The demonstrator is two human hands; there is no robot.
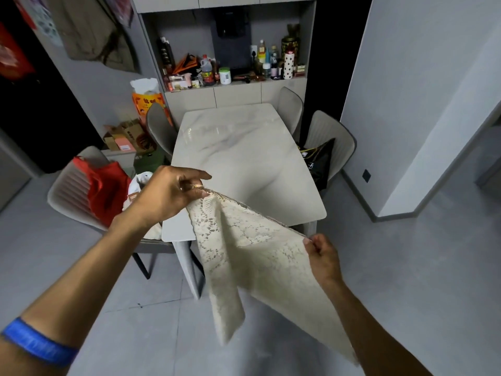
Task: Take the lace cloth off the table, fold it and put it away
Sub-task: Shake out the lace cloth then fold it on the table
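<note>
The cream lace cloth (252, 256) hangs in the air in front of the white marble table (244, 147), off its top. My left hand (168, 195) pinches one upper corner of the cloth over the table's near left edge. My right hand (322, 256) grips the other upper edge, lower and to the right of the table's near corner. Between the hands the cloth sags in a fold, and its loose ends drop toward the grey floor.
Grey chairs stand round the table: one at left holds a red bag (105, 185), one at right a black bag (320, 161). A shelf (230, 82) crowded with bottles is behind the table. Boxes (124, 137) sit at left. A wall corner (379, 213) juts in at right.
</note>
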